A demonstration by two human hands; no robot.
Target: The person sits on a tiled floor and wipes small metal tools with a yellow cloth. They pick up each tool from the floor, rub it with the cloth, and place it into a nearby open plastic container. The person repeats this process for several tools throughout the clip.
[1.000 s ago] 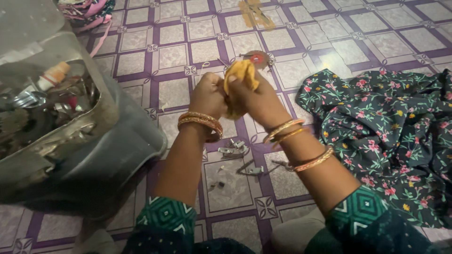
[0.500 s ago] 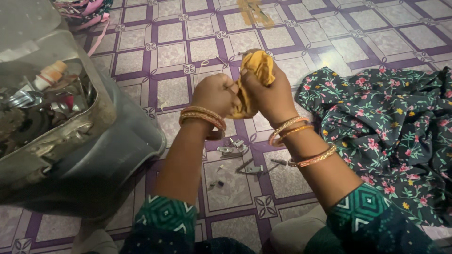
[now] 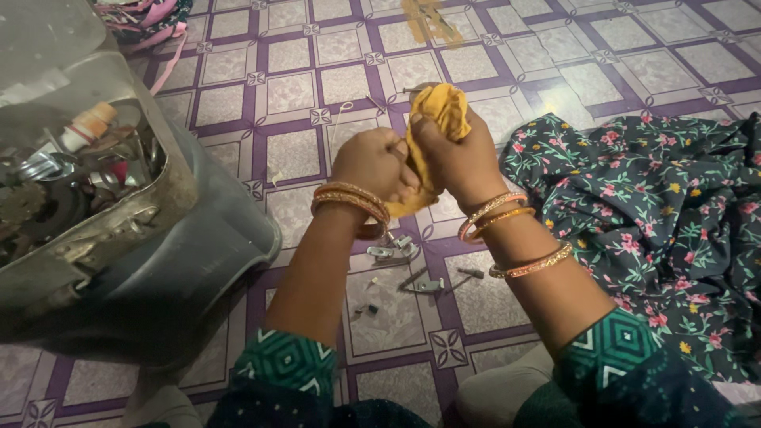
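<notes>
Far left, a grey plastic container [image 3: 198, 261] sits tilted on the tiled floor [image 3: 317, 87], packed with metal odds and ends, a gear wheel [image 3: 20, 202] among them. Moving in, the left hand [image 3: 372, 162] is curled into a fist, its grip closed on the lower fold of a yellow cloth [image 3: 432, 119]. Right against it, the right hand [image 3: 460, 154] has its grip clamped round the upper bunch of that cloth, which pokes out above the fingers. The cloth is held up off the floor, pinched between both fists. Beneath the wrists, small metal parts [image 3: 392, 252] lie scattered on the tiles. Over on the right, dark floral fabric [image 3: 650, 214] spreads across the floor.
</notes>
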